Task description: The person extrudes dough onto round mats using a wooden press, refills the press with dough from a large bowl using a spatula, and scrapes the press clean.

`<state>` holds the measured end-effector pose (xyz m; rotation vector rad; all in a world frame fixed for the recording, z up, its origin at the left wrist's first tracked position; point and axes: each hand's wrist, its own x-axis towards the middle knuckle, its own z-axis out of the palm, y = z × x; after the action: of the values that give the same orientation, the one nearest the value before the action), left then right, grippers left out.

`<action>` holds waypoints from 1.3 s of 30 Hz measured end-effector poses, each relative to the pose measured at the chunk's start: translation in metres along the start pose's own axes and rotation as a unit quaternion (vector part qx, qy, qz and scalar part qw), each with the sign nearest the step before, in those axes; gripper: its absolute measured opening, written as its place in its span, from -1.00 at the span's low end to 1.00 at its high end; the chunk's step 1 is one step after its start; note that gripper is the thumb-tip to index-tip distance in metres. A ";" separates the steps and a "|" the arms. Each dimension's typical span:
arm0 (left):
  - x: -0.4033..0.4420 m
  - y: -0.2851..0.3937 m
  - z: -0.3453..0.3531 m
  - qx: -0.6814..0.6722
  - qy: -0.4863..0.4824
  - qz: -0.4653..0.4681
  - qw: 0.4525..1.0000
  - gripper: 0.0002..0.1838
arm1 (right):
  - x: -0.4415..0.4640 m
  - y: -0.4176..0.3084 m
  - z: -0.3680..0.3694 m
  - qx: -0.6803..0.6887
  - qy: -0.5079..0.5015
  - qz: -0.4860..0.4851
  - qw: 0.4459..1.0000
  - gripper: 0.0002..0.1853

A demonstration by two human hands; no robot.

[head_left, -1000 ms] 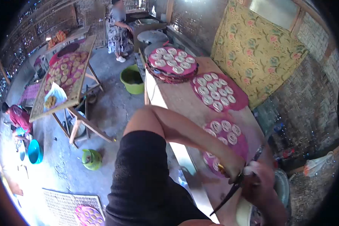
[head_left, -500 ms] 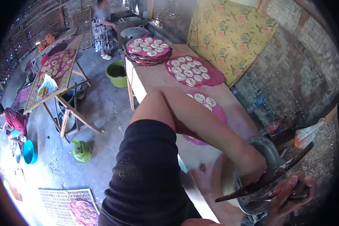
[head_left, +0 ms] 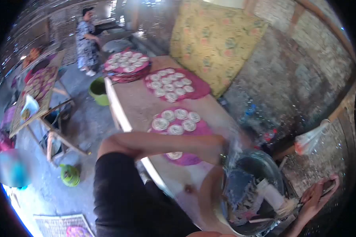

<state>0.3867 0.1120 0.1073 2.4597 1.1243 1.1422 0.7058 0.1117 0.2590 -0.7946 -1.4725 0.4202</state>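
My left hand (head_left: 217,149) is blurred at the near-left rim of a large metal basin (head_left: 273,164), above a pink round sheet (head_left: 199,136) of pale coils (head_left: 176,129). What its fingers do is hidden by blur. To the right of the basin, my right hand (head_left: 318,194) has its fingers curled round a small dark object that I cannot make out. A pale cylinder (head_left: 271,195) lies slanted over the basin, beside greyish, lumpy contents (head_left: 241,189).
The long table (head_left: 132,94) also bears a second pink sheet (head_left: 199,85) and a stack of them (head_left: 126,75). A person (head_left: 87,43) stands at the back. A plastic bag (head_left: 310,138) hangs at right; a green gas cylinder (head_left: 70,175) is on the floor.
The view has swung right. The long dark tool that lay across between my hands no longer shows clearly. My left hand has drawn back toward the basin's rim, and the basin's inside is now visible.
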 end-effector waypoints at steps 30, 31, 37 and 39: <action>-0.014 -0.036 -0.135 -0.359 0.485 0.056 0.796 -0.54 | -0.098 0.117 0.001 -0.224 -0.623 0.247 0.708 -0.48; -0.035 -0.043 -0.149 -0.356 0.483 0.034 0.799 -0.52 | -0.097 0.111 0.000 -0.262 -0.650 0.288 0.653 -0.45; -0.019 -0.034 -0.079 -0.278 0.489 -0.160 0.811 -0.66 | -0.100 0.135 -0.005 -0.336 -0.622 0.241 0.665 -0.36; -0.020 -0.059 -0.055 -0.498 0.349 -0.161 0.777 -0.72 | -0.107 0.139 0.008 -0.345 -0.648 0.252 0.630 -0.39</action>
<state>0.3060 0.1318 0.1057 1.0016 0.6838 1.9127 0.7178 0.1345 0.0850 -1.7360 -2.8647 1.0089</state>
